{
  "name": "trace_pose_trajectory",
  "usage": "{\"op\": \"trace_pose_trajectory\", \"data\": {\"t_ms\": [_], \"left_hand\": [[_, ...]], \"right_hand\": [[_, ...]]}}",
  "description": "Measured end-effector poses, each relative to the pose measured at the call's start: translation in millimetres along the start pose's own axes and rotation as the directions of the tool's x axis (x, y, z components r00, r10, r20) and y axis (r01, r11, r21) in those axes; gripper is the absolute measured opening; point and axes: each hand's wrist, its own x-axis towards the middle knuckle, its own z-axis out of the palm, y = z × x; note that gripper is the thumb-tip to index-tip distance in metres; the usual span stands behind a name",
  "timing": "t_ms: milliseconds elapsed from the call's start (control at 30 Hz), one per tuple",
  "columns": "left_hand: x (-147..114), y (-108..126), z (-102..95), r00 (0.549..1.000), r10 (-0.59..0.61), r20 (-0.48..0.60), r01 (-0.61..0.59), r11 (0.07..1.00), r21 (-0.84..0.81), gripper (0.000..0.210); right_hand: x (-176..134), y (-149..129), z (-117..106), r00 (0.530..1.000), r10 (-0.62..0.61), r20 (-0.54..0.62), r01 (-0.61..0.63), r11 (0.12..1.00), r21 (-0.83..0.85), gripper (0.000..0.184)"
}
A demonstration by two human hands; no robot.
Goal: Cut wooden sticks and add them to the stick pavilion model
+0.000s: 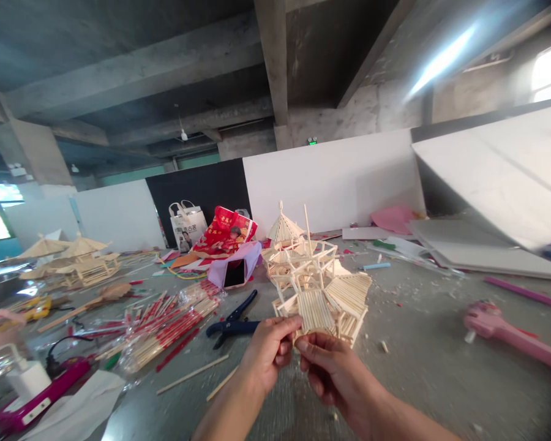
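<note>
Two hands in view, both the person's own: left hand and right hand, raised side by side just above the grey worktop. One stick model held between them, each grip pinched narrow on its near lower edge, thumbs on top. The model is pale bare wood, built of thin sticks laid in close rows: several slatted, sloping roof panels, open lattice frames behind, one pointed ribbed roof at the far top, one single stick standing upright beside it. Its far part looks to sit low over the worktop; contact cannot be told. One pair of dark blue cutters lies just left of the hands. One phone, screen dark, rests on purple cloth. Packs of red-wrapped chopsticks, count unclear, lie at left. Two loose sticks lie near the left wrist. One pink tool lies at right. Two finished umbrella-roofed models stand far left.
</note>
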Motion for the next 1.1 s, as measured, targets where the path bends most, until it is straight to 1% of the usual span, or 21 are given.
{"op": "trace_pose_trajectory", "data": {"t_ms": [667,1100], "left_hand": [[0.6,-1.7,-0.7,1.0,-0.02,-0.008,0.02,1.0,-0.017,0.03],[0.4,-0.9,-0.9,0.999,-0.031,-0.011,0.031,0.999,-0.023,0.031]], "right_hand": [[-2.1,-1.6,-0.6,1.0,-0.003,0.028,0.003,1.0,0.009,0.023],[-6.4,-7.5,2.5,0.999,0.024,0.023,-0.024,1.0,0.012,0.027]]}}
